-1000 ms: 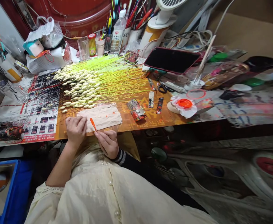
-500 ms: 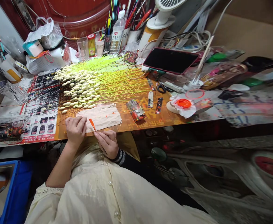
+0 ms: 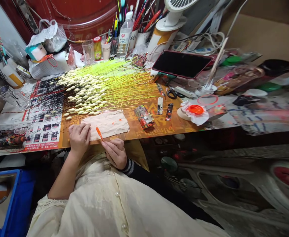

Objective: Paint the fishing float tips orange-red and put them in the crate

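Observation:
My right hand (image 3: 116, 153) is at the table's front edge, its fingertips pinched on the lower end of a slim orange piece (image 3: 99, 134). That piece stands tilted up to the left, over the front of a pale pink cloth (image 3: 112, 123) with small orange smears. Beside the cloth's left edge, my left hand (image 3: 79, 137) is closed with its fingers curled. Whatever those fingers hold, if anything, is hidden. Behind the cloth lie many cream spindle-shaped floats (image 3: 85, 93) on thin stems, yellow-green to the right and dark to the left.
Right of the cloth are a paint-stained small box (image 3: 144, 117), two narrow strips, scissors (image 3: 171, 94) and an orange paint dish (image 3: 195, 109). A phone (image 3: 181, 64) is propped behind them. A water bottle (image 3: 125, 36), a fan (image 3: 170, 19) and brush-filled cups stand at the back.
The orange piece has turned between my right fingertips and shows a narrower side, shifted slightly right. My left hand has stayed almost still.

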Demonstrator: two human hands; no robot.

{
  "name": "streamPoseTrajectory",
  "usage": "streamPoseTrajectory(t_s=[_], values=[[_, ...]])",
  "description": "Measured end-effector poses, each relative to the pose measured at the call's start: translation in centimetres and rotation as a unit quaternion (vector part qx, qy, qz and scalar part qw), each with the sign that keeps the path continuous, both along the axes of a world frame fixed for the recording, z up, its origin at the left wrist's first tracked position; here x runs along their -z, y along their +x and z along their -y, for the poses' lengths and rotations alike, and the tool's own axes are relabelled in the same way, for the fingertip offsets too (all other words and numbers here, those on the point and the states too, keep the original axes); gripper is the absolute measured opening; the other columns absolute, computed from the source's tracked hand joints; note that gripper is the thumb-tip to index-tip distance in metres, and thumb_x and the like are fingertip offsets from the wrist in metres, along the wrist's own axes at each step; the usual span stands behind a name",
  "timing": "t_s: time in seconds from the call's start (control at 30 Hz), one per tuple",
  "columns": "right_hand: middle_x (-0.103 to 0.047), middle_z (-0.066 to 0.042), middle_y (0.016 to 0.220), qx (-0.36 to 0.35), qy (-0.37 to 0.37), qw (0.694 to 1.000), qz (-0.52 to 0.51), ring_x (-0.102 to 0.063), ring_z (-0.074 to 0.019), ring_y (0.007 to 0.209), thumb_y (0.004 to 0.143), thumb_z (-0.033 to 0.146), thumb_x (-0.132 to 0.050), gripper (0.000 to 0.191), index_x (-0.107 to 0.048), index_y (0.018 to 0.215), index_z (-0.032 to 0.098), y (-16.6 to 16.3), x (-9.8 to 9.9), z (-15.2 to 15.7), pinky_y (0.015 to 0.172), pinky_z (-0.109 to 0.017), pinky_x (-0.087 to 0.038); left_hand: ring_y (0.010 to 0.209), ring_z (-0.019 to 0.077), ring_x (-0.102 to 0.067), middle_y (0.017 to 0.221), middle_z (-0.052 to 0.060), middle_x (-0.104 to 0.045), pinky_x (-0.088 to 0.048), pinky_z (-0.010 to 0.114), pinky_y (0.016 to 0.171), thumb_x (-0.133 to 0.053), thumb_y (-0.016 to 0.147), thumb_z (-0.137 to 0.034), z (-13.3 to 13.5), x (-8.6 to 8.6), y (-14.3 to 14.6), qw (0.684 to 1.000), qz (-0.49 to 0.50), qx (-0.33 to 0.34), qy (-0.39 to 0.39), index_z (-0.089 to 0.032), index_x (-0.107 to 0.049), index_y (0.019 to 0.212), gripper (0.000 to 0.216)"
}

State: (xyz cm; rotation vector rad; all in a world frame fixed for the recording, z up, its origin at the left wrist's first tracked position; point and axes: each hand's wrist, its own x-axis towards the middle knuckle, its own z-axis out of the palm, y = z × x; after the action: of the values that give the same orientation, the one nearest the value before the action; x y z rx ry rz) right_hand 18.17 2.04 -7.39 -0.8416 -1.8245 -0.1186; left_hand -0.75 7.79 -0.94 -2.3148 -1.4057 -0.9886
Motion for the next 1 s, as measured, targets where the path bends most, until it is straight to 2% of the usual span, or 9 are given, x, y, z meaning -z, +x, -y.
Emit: streamPoseTrajectory(t_s=[0.13, 0.33, 1.0], values=[[-0.07, -0.008, 0.109, -0.005, 0.001, 1.0, 0.005, -0.054, -0.02, 0.097, 0.088, 0.009, -0.055, 0.059, -0.043, 0.146, 0.019, -0.3, 0.0, 0.0, 0.092, -0.041, -0.045, 0.091, 0.0196, -0.064, 0.103, 0.008, -0.072, -0.036, 0.038, 0.091, -0.059, 0.091, -0.024, 0.1, 0.2, -0.4, 1.0, -0.002, -0.002, 0.022, -0.021, -0.065, 0.114, 0.024], [-0.07, -0.007, 0.112, -0.005, -0.01, 1.0, 0.005, -0.053, -0.0192, 0.097, 0.088, 0.007, -0.055, 0.061, -0.043, 0.146, 0.019, -1.1, 0.0, 0.0, 0.093, -0.04, -0.044, 0.091, 0.0192, -0.064, 0.105, 0.008, -0.072, -0.037, 0.038, 0.091, -0.057, 0.092, -0.024, 0.3, 0.3, -0.5, 1.0, -0.004, -0.006, 0.005, -0.021, -0.064, 0.116, 0.025], [-0.07, -0.005, 0.116, 0.018, -0.034, 0.999, 0.027, -0.054, -0.0184, 0.099, 0.09, 0.009, -0.056, 0.064, -0.038, 0.149, 0.023, -1.9, 0.1, 0.0, 0.093, -0.037, -0.041, 0.092, 0.0187, -0.065, 0.104, 0.007, -0.072, -0.038, 0.037, 0.093, -0.057, 0.092, -0.021, 0.4, 0.4, -0.4, 1.0, -0.002, -0.004, 0.02, -0.02, -0.064, 0.114, 0.023]])
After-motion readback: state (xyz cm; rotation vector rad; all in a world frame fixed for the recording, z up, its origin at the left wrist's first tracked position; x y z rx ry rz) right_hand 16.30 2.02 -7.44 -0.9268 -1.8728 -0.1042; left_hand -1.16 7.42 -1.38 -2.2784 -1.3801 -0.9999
